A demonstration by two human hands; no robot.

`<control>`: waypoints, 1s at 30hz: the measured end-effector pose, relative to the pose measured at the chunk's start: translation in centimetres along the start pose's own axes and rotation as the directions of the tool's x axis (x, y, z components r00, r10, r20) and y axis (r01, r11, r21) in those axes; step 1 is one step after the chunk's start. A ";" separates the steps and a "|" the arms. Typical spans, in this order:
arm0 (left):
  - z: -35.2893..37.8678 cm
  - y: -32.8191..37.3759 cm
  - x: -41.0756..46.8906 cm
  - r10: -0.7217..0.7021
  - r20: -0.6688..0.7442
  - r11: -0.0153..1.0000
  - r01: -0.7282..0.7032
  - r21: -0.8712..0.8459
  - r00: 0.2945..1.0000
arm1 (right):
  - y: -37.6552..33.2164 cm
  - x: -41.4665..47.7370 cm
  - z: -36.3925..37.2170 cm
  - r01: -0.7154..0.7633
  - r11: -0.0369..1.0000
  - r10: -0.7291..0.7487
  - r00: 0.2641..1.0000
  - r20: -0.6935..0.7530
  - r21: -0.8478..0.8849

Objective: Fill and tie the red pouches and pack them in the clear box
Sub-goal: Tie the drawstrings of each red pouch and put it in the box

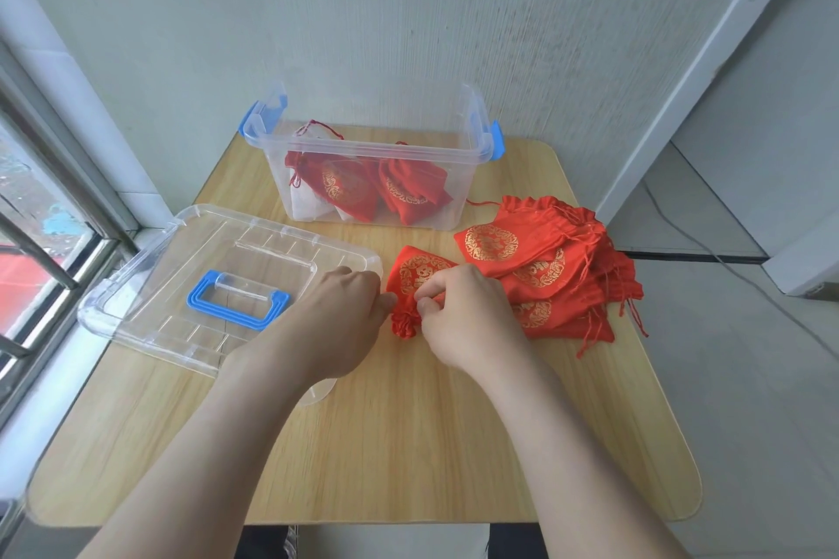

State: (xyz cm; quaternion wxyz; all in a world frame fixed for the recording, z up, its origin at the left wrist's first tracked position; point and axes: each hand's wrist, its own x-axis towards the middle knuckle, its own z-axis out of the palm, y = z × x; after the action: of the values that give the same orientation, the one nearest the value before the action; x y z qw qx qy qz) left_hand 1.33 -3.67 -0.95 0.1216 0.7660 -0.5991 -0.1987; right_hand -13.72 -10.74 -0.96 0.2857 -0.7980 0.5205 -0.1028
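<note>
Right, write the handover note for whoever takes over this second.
Left hand and right hand: both pinch the gathered neck of one red pouch lying on the table.
Done: two pouches lie in the clear box; its lid is off, to the left.
Left: finish this tie, box it, then work through the pile of flat pouches on the right.

Wooden table [408,445], clear box [345,148], lid [150,295], red pouches [545,268]

- Clear plastic box [363,148] with blue latches stands open-topped: way in from above.
- Clear lid [150,286] with blue handle covers the left.
- Pile of flat red pouches [558,281] crowds the right; one gathered red pouch [415,272] sits between.
- Near wooden tabletop [408,445] lies bare.
</note>
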 end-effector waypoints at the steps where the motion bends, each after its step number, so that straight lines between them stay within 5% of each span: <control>1: 0.0 0.0 0.0 0.009 -0.012 1.000 -0.009 -0.005 1.000 | 0.1 0.0 0.1 -0.001 1.000 0.001 1.000 0.007 -0.008; 17: -0.2 0.5 -0.3 0.019 0.084 0.999 -0.016 -0.040 0.996 | 0.7 0.4 0.8 -0.034 0.996 0.042 0.996 0.083 -0.086; 30: 0.1 0.0 0.4 0.073 -0.228 0.990 -0.097 -0.099 0.971 | 0.2 0.2 -0.3 0.061 0.998 -0.061 0.997 -0.040 -0.014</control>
State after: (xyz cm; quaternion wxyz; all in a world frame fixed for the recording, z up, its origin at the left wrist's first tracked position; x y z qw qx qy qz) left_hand 1.33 -4.02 -1.12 0.2385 0.7493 -0.6021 -0.1381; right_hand -13.93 -11.11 -0.83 0.2668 -0.8131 0.5022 -0.1245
